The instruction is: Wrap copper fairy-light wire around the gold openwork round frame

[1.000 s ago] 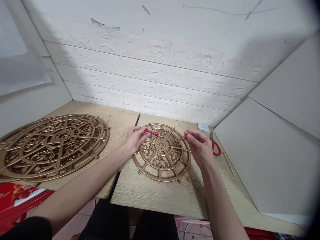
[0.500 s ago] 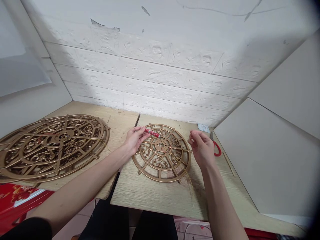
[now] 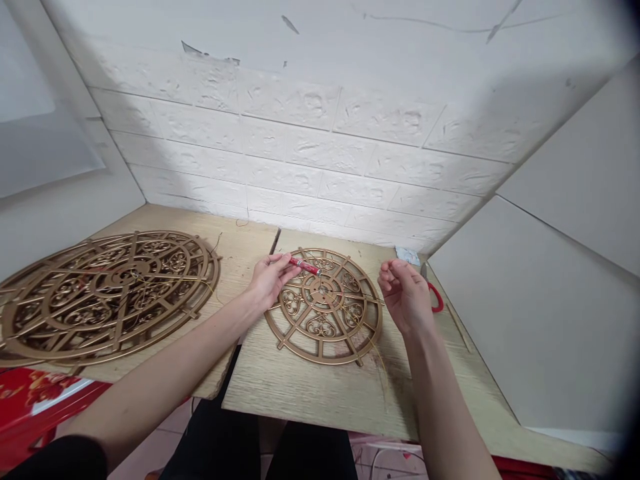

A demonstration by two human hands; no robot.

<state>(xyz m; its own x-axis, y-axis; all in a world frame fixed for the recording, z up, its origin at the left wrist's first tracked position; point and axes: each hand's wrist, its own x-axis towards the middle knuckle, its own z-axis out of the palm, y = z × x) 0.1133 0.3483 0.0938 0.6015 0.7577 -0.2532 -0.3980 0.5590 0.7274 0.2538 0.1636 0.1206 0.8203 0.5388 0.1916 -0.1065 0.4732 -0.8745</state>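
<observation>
A small round gold openwork disc [image 3: 323,307] lies flat on a light wooden board [image 3: 320,387]. My left hand [image 3: 270,279] rests on the disc's left rim and pinches a thin red stick-like tool [image 3: 305,267] that points toward the disc's centre. My right hand [image 3: 404,293] hovers at the disc's right edge with its fingers curled together, pulling a thin gold thread [image 3: 363,297] that runs from the disc's middle. The thread's loose end trails over the board in front of the disc.
A larger gold openwork disc [image 3: 107,290] lies on a second wooden board [image 3: 235,243] to the left. Red-handled scissors [image 3: 434,293] lie just behind my right hand. A white brick-pattern wall [image 3: 320,147] closes the back; a plain panel [image 3: 550,300] stands at right.
My right hand has moved a little to the right, away from the disc's centre, and curled tighter, drawing the thread out. My left hand has stayed on the red tool.
</observation>
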